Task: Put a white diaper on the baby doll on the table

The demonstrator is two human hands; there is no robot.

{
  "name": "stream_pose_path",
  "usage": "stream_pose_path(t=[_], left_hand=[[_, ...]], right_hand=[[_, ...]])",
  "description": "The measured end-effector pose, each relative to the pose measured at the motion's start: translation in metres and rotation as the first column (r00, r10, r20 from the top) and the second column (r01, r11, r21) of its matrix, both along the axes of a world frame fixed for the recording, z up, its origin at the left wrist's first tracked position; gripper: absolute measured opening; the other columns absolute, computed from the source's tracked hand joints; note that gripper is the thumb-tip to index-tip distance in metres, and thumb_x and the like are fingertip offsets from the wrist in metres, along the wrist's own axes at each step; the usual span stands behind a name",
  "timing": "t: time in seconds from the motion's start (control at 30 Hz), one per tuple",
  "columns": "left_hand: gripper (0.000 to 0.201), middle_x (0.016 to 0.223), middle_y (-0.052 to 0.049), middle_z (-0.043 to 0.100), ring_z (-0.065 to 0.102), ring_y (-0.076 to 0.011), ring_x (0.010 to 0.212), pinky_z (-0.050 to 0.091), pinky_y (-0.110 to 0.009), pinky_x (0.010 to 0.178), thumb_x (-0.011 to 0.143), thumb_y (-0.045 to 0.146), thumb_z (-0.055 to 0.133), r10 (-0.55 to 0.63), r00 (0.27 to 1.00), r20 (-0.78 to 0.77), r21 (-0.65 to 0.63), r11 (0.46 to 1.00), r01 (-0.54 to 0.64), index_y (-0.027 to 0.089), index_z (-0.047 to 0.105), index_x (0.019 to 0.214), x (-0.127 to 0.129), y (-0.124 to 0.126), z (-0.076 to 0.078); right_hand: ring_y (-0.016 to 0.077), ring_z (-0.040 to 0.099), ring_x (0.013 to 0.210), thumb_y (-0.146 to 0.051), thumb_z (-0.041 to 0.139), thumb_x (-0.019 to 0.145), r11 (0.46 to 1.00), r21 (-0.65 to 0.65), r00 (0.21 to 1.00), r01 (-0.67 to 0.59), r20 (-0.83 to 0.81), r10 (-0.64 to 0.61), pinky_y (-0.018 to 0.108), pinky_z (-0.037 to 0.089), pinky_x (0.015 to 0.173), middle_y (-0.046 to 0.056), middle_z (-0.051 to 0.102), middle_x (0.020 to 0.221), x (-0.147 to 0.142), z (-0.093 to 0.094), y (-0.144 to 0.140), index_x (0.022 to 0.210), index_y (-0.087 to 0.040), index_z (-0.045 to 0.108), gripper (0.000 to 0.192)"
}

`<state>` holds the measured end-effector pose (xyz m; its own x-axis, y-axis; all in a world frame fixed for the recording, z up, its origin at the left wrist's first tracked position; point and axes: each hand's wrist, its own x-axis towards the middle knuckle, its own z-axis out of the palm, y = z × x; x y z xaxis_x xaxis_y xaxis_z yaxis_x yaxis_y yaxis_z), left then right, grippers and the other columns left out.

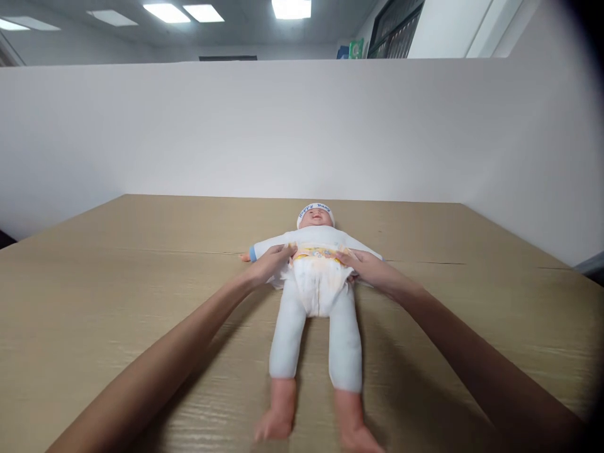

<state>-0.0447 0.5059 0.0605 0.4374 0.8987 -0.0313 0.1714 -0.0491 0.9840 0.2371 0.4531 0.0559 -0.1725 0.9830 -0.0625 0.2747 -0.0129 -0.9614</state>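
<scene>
Two hands at the waist of a baby doll (318,235), centre of the frame.
The doll lies face up on the table (94,302), its long axis running up the frame, feet at the bottom edge. The diaper (318,286) lies directly between the hands, neither nearer: the left hand (274,263) pinches one end of its patterned waistband (317,253), the right hand (361,264) the other, fingers drawn close.
</scene>
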Motion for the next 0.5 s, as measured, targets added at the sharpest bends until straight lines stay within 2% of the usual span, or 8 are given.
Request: stream_pose_path(t=[0.07, 0.1, 0.17, 0.23, 0.3, 0.37, 0.43, 0.5], left_hand=[[0.054, 0.081, -0.003, 0.068, 0.060, -0.0182, 0.072, 0.043, -0.030, 0.066, 0.089, 0.072, 0.074, -0.104, 0.993, 0.060, -0.100, 0.989, 0.109, 0.018, 0.066, 0.086, -0.007, -0.013, 0.002], [0.053, 0.084, -0.003, 0.069, 0.062, -0.0182, 0.074, 0.044, -0.030, 0.067, 0.088, 0.070, 0.076, -0.126, 0.989, 0.081, -0.125, 0.983, 0.135, 0.018, 0.067, 0.090, -0.010, -0.018, 0.004], [0.049, 0.094, -0.004, 0.073, 0.066, -0.0196, 0.081, 0.048, -0.030, 0.072, 0.087, 0.064, 0.079, -0.079, 0.995, 0.067, -0.107, 0.991, 0.086, 0.019, 0.070, 0.104, -0.015, -0.022, 0.010], [0.045, 0.108, -0.006, 0.076, 0.069, -0.0219, 0.093, 0.052, -0.033, 0.081, 0.090, 0.052, 0.077, 0.019, 1.000, -0.001, -0.041, 0.999, -0.019, 0.021, 0.069, 0.121, -0.018, -0.023, 0.016], [0.037, 0.123, -0.008, 0.075, 0.068, -0.0237, 0.107, 0.054, -0.036, 0.091, 0.095, 0.040, 0.067, 0.108, 0.990, -0.088, 0.109, 0.989, -0.099, 0.023, 0.067, 0.128, -0.018, -0.027, 0.024], [0.030, 0.136, -0.008, 0.072, 0.064, -0.0254, 0.119, 0.053, -0.040, 0.101, 0.099, 0.033, 0.057, 0.182, 0.969, -0.170, 0.327, 0.937, -0.119, 0.024, 0.067, 0.126, -0.012, -0.036, 0.032], [0.027, 0.138, -0.008, 0.071, 0.062, -0.0278, 0.124, 0.050, -0.045, 0.107, 0.103, 0.032, 0.052, 0.220, 0.947, -0.234, 0.539, 0.840, -0.062, 0.025, 0.067, 0.125, 0.003, -0.049, 0.040], [0.025, 0.133, -0.008, 0.072, 0.061, -0.0295, 0.125, 0.047, -0.049, 0.111, 0.106, 0.034, 0.051, 0.179, 0.936, -0.304, 0.676, 0.732, 0.080, 0.025, 0.069, 0.121, 0.024, -0.061, 0.045]], right_hand=[[0.0207, 0.069, 0.081, -0.076, 0.075, 0.089, 0.999, -0.002, 0.999, -0.042, -0.014, 0.042, 0.030, 0.054, 0.071, 0.005, 0.078, 0.093, 0.006, 0.003, -0.014, 0.094, -0.022, 0.073, 0.055], [0.0223, 0.071, 0.089, -0.074, 0.079, 0.086, 0.999, 0.026, 1.000, -0.019, -0.009, 0.019, 0.031, 0.056, 0.077, 0.007, 0.080, 0.104, 0.009, 0.004, -0.018, 0.101, -0.023, 0.074, 0.054], [0.0252, 0.073, 0.098, -0.073, 0.086, 0.079, 0.988, 0.122, 0.995, 0.099, 0.000, -0.099, 0.034, 0.057, 0.084, 0.009, 0.080, 0.115, 0.014, 0.003, -0.021, 0.108, -0.023, 0.074, 0.059], [0.0265, 0.074, 0.096, -0.074, 0.086, 0.075, 0.945, 0.232, 0.971, 0.232, 0.004, -0.239, 0.037, 0.058, 0.085, 0.011, 0.081, 0.109, 0.019, -0.005, -0.023, 0.106, -0.022, 0.072, 0.062], [0.0258, 0.073, 0.089, -0.074, 0.077, 0.084, 0.885, 0.345, 0.932, 0.312, 0.068, -0.355, 0.038, 0.057, 0.083, 0.011, 0.080, 0.102, 0.026, -0.019, -0.030, 0.102, -0.022, 0.070, 0.056], [0.0240, 0.071, 0.083, -0.068, 0.066, 0.095, 0.824, 0.466, 0.860, 0.323, 0.219, -0.462, 0.037, 0.053, 0.079, 0.009, 0.079, 0.098, 0.032, -0.034, -0.042, 0.101, -0.023, 0.069, 0.046], [0.0235, 0.068, 0.078, -0.059, 0.060, 0.102, 0.794, 0.547, 0.757, 0.264, 0.393, -0.522, 0.035, 0.047, 0.072, 0.006, 0.076, 0.092, 0.037, -0.047, -0.055, 0.098, -0.024, 0.068, 0.037], [0.0238, 0.065, 0.076, -0.053, 0.059, 0.102, 0.797, 0.571, 0.666, 0.198, 0.519, -0.537, 0.033, 0.041, 0.067, 0.004, 0.071, 0.085, 0.040, -0.055, -0.065, 0.094, -0.024, 0.065, 0.030]])
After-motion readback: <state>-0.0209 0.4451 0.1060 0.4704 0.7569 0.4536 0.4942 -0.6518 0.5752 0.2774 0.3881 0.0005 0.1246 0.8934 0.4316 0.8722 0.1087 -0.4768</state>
